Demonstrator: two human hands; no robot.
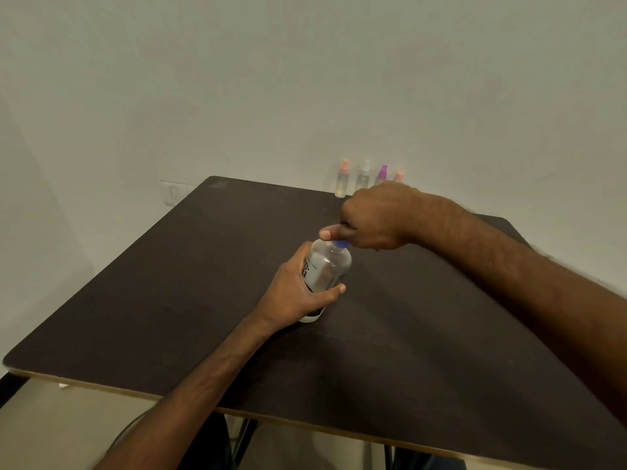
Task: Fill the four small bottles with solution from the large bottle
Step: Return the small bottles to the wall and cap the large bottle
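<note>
The right hand (373,218) covers most of the blue cap (341,244) it grips with thumb and curled fingers. It also hides all but the orange top of the last of four small clear spray bottles (363,179), which stand blurred just beyond it, contents unreadable. Below it, the left hand (295,293) wraps around the large clear plastic bottle (327,266), upright on the dark brown table (169,300); its liquid level is unclear.

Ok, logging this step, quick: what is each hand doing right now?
Left hand: grips the large bottle.
Right hand: pinches its blue cap.
</note>
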